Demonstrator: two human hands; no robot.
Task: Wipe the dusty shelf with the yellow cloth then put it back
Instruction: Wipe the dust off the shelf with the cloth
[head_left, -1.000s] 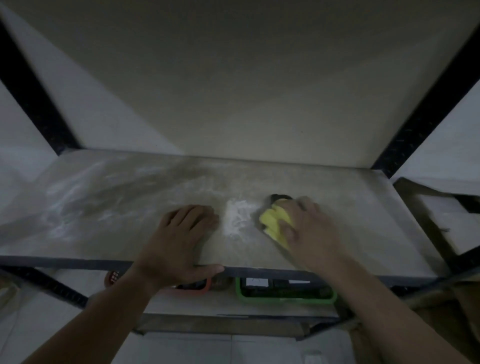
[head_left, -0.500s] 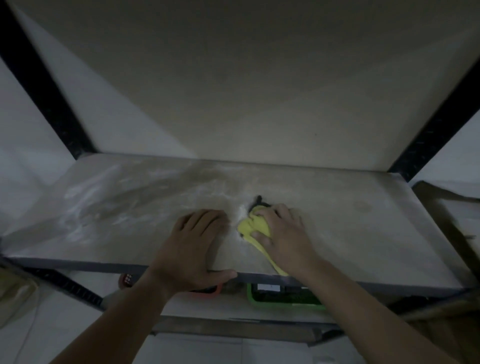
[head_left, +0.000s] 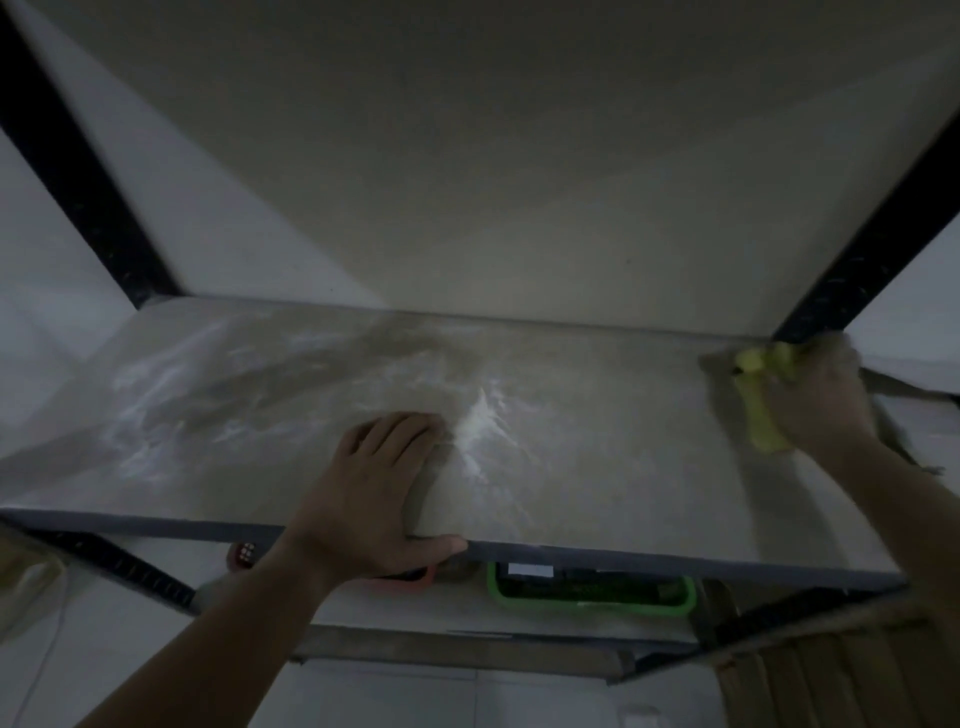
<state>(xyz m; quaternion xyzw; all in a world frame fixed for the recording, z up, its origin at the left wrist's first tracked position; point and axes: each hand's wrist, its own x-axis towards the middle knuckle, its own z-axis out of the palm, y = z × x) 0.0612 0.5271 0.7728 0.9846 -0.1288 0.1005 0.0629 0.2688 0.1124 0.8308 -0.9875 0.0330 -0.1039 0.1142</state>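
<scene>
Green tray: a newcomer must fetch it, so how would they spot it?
Find the dusty shelf the left hand rests on. On the level below its front edge sits the green tray, right of a reddish container; it alone is bright green.

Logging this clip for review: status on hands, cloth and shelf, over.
Left hand flat on shelf, thumb over front edge. Right hand grips yellow cloth at shelf's right rear corner. White dust streaks at centre and left. Nothing blocking.

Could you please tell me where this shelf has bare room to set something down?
The shelf is free, though dusty, between the white dust streak and the right hand, and left of the left hand. The right rear corner is busy with the yellow cloth.
</scene>
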